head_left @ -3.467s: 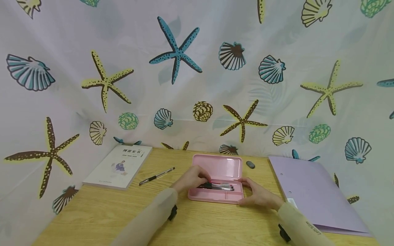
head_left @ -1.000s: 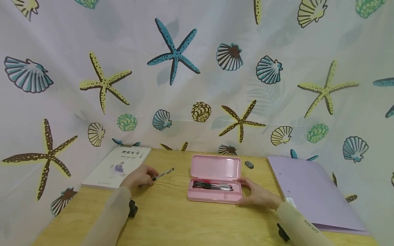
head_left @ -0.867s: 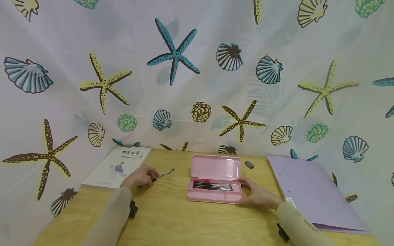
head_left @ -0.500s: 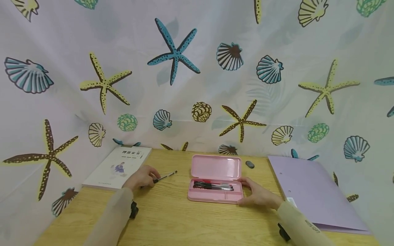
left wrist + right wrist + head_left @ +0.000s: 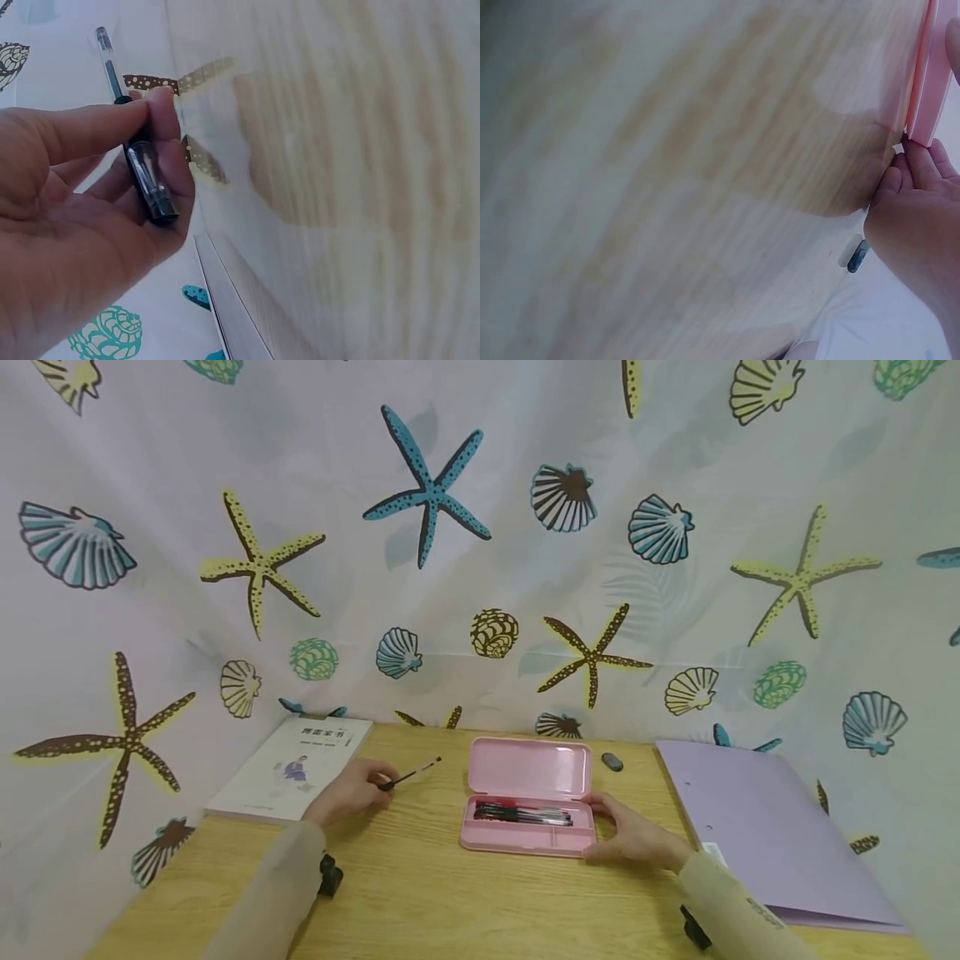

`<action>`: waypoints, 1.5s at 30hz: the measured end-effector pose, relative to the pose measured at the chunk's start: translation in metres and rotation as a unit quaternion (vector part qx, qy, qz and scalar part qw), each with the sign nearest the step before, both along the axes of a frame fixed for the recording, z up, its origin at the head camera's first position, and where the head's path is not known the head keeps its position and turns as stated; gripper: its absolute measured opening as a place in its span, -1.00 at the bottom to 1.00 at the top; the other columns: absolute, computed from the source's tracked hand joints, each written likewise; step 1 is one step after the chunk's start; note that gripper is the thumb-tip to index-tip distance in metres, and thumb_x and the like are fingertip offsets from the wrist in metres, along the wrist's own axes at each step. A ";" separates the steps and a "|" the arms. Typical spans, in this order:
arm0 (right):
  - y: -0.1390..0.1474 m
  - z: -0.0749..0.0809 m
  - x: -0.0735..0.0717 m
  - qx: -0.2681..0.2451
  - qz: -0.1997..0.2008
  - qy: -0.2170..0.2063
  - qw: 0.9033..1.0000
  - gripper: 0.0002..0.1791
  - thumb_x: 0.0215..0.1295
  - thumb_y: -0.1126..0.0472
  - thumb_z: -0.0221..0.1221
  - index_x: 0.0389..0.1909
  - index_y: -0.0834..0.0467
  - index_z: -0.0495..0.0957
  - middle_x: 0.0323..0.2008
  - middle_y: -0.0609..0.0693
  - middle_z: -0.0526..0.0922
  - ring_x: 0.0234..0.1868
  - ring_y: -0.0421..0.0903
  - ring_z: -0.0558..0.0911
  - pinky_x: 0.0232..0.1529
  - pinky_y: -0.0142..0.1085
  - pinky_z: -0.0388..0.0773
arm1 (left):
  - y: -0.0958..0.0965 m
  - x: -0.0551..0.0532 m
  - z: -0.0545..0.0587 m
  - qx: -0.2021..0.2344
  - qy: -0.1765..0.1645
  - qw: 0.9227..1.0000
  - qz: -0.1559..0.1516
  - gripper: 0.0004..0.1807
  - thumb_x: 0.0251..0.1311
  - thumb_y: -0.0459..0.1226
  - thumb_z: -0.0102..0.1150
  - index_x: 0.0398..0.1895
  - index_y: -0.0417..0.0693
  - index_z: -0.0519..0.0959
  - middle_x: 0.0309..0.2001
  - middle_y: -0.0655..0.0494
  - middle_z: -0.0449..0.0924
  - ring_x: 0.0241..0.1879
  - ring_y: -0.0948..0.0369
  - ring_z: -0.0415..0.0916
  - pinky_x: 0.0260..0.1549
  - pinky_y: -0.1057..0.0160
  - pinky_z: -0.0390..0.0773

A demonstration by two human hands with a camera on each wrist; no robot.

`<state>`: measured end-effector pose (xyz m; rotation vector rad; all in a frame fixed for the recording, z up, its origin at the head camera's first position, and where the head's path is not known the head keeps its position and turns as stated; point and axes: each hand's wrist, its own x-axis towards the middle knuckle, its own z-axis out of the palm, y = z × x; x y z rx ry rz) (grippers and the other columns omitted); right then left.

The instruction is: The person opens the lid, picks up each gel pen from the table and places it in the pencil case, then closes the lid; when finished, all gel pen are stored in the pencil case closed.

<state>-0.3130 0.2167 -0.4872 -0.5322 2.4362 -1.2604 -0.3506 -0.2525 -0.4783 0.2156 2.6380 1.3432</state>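
Observation:
My left hand (image 5: 351,792) pinches a black-gripped clear pen (image 5: 418,772) above the table, beside the book. In the left wrist view, the thumb and fingertips hold the pen (image 5: 112,75) at its dark grip, its capped end (image 5: 150,176) lying across the fingers. A pink pencil case (image 5: 504,837) lies with its lid raised at the table's middle. Several pens (image 5: 523,814) with black and red parts lie in its long rear compartment. My right hand (image 5: 633,835) holds the case's right end, thumb at the front corner and fingers toward the hinge.
A white book (image 5: 262,781) lies at the left rear. Behind the case's right side sits a small dark stone (image 5: 612,762). A lilac folder (image 5: 780,835) covers the right side of the table (image 5: 465,910). A shell-patterned curtain (image 5: 480,568) hangs behind.
My left hand left the case and went to the pen on the table beside the book. The pen is now lifted, its far tip angled higher. My right hand stays on the case.

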 end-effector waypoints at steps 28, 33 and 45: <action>0.003 -0.006 -0.003 -0.014 0.000 -0.005 1.000 -0.08 0.03 0.12 0.47 0.38 0.12 0.18 0.43 0.19 0.24 0.51 0.18 0.07 0.46 0.21 -0.24 | 0.032 0.008 0.019 0.048 0.076 0.993 -0.072 -0.66 0.41 -0.40 -0.01 0.20 -0.16 0.53 0.14 -0.19 0.56 0.10 0.04 0.53 0.12 0.00 0.50; 0.002 -0.003 -0.003 -0.004 -0.010 -0.002 1.000 -0.07 0.02 0.09 0.48 0.38 0.08 0.20 0.43 0.17 0.26 0.51 0.18 0.07 0.45 0.23 -0.23 | 0.040 0.008 0.023 0.058 0.092 0.991 -0.084 -0.68 0.36 -0.40 0.09 0.14 -0.20 0.57 0.09 -0.21 0.59 0.01 0.02 0.60 0.00 0.12 0.57; 0.004 -0.005 -0.003 -0.009 -0.001 0.003 1.000 -0.07 0.02 0.10 0.48 0.38 0.10 0.19 0.43 0.18 0.25 0.51 0.17 0.07 0.46 0.20 -0.23 | 0.059 0.005 0.023 0.038 0.106 0.992 -0.061 -0.71 0.25 -0.40 0.21 0.03 -0.22 0.63 -0.01 -0.17 0.65 -0.12 0.10 0.63 -0.18 0.18 0.65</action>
